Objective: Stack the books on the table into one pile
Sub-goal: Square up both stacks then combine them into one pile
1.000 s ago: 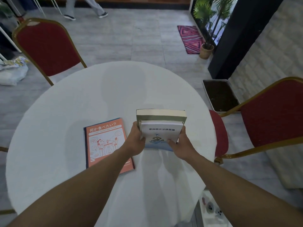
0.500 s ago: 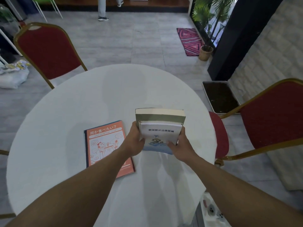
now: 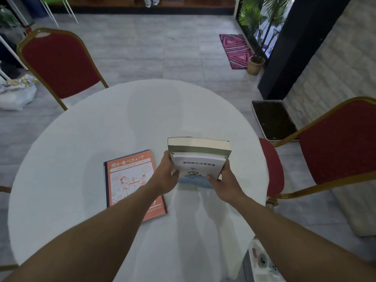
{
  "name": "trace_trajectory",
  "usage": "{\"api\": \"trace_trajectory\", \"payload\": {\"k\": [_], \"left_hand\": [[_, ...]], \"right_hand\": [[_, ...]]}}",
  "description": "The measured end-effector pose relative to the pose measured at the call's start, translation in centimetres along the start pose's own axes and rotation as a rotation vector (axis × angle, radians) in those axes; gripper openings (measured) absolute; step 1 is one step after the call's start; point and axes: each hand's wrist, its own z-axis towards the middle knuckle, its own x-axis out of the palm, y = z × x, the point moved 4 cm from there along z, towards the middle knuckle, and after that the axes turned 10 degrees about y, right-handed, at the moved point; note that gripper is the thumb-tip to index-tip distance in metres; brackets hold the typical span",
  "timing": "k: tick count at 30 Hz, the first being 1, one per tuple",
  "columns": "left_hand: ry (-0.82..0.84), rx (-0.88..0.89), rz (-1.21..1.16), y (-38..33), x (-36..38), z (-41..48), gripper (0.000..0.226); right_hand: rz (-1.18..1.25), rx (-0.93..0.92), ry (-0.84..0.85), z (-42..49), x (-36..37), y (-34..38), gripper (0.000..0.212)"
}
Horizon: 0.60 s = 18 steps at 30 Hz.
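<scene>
- Round table draped in a white cloth (image 3: 81,139): standing at the centre of the room and bearing all the books.
- Thick book with an olive-green cover and cream page edges (image 3: 198,146): sitting right of the table's middle, its near end seeming to be raised off the cloth, though contact underneath cannot be told.
- Thin white booklet with black Chinese lettering and a blue picture (image 3: 198,169): lying on top of the green book, its near edge hanging over towards the person.
- Left hand (image 3: 165,176): gripping the left side of this pair, thumb pressing on the booklet's cover, fingers curling out of sight below.
- Right hand (image 3: 224,183): gripping the right side likewise, thumb lying on the cover, fingers wrapping the edge.
- Flat orange book with Japanese lettering and a cartoon drawing (image 3: 132,180): lying on the cloth just left of the held pair, apart from it, its near part passing under the left forearm.
- Two red-cushioned chairs with gold frames (image 3: 59,64): standing at far left and at right.
</scene>
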Motion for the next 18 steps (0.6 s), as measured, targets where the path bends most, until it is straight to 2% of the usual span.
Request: {"api": "trace_trajectory", "payload": {"k": [5, 10, 18], "left_hand": [[0.041, -0.058, 0.01, 0.29, 0.36, 0.07, 0.066], [0.046, -0.027, 0.021, -0.38, -0.46, 0.2, 0.063], [0.05, -0.034, 0.043, -0.19, -0.09, -0.25, 0.062]], "right_hand": [[0.012, 0.013, 0.02, 0.05, 0.43, -0.1, 0.058], [0.002, -0.003, 0.019, 0.15, -0.2, 0.51, 0.052], [-0.009, 0.009, 0.062, -0.33, -0.02, 0.58, 0.057]]}}
